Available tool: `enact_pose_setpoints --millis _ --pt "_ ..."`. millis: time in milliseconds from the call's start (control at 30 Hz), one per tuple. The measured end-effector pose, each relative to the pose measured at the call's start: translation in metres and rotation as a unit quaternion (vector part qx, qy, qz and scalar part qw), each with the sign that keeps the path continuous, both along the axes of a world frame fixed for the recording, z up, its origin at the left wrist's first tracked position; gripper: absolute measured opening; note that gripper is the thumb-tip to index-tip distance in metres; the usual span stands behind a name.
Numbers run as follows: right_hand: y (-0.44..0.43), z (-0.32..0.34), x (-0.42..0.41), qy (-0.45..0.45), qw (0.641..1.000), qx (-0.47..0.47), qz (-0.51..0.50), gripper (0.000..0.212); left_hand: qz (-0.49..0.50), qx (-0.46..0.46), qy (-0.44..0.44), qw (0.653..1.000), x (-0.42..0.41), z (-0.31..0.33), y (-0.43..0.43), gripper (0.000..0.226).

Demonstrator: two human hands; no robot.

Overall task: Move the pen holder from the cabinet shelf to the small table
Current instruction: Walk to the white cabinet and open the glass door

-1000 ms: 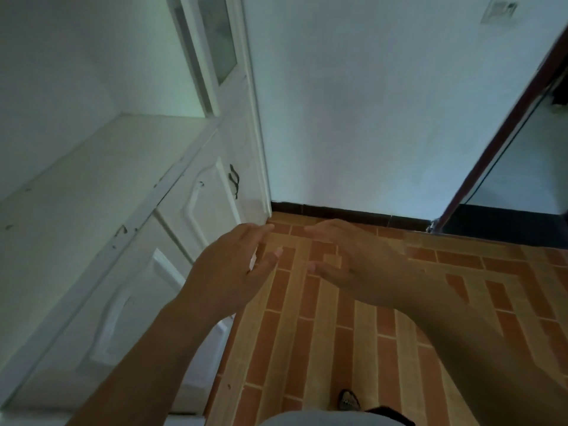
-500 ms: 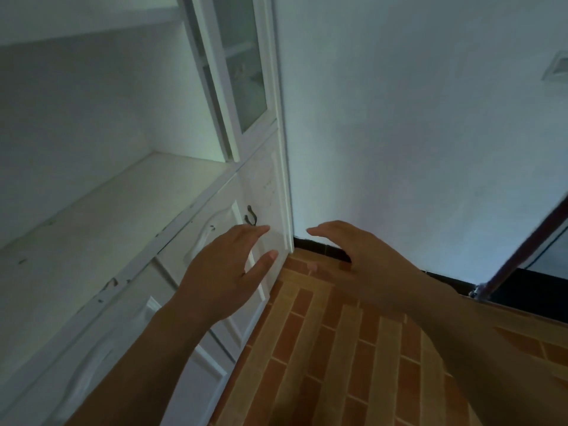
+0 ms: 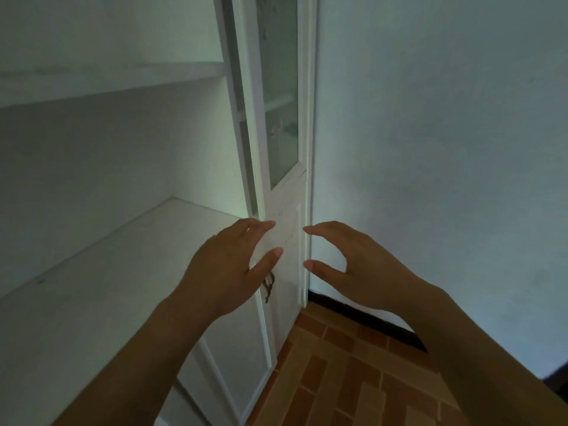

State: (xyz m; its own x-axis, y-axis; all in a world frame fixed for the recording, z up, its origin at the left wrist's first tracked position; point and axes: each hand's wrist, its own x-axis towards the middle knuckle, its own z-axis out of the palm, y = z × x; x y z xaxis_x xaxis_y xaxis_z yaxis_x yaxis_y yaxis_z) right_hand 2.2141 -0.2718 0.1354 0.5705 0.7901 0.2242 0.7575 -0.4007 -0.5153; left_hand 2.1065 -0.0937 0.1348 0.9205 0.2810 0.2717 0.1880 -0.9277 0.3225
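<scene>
No pen holder and no small table show in the head view. My left hand (image 3: 227, 269) and my right hand (image 3: 347, 265) hover side by side in front of the white cabinet, palms facing each other, fingers curved and apart, holding nothing. The left hand hangs over the front edge of the wide white cabinet shelf (image 3: 101, 296), which is bare where I can see it. The right hand is in front of the cabinet's right corner post.
A second white shelf (image 3: 101, 81) runs above. A tall cabinet door with a glass pane (image 3: 281, 103) stands at the right end, with a dark metal handle (image 3: 269, 285) on the lower door. A white wall (image 3: 445, 149) and brick-pattern floor (image 3: 353, 379) lie to the right.
The view has tilted up and turned left toward the cabinet, bringing the upper shelf and glass door into sight. Both hands have risen and stay open, close together.
</scene>
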Motion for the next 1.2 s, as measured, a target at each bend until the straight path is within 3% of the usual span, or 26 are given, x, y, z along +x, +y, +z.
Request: enact_pose_setpoints --millis 567,1200 --pt "0.103 0.022 0.121 -0.011 0.998 0.032 0.053 0.054 0.043 0.037 0.002 0.998 0.102 0.028 0.083 0.069" --pt "0.159 0.081 0.281 -0.051 0.962 0.112 0.244 0.053 0.228 0.092 -0.072 0.967 0.216 0.081 0.073 0.067"
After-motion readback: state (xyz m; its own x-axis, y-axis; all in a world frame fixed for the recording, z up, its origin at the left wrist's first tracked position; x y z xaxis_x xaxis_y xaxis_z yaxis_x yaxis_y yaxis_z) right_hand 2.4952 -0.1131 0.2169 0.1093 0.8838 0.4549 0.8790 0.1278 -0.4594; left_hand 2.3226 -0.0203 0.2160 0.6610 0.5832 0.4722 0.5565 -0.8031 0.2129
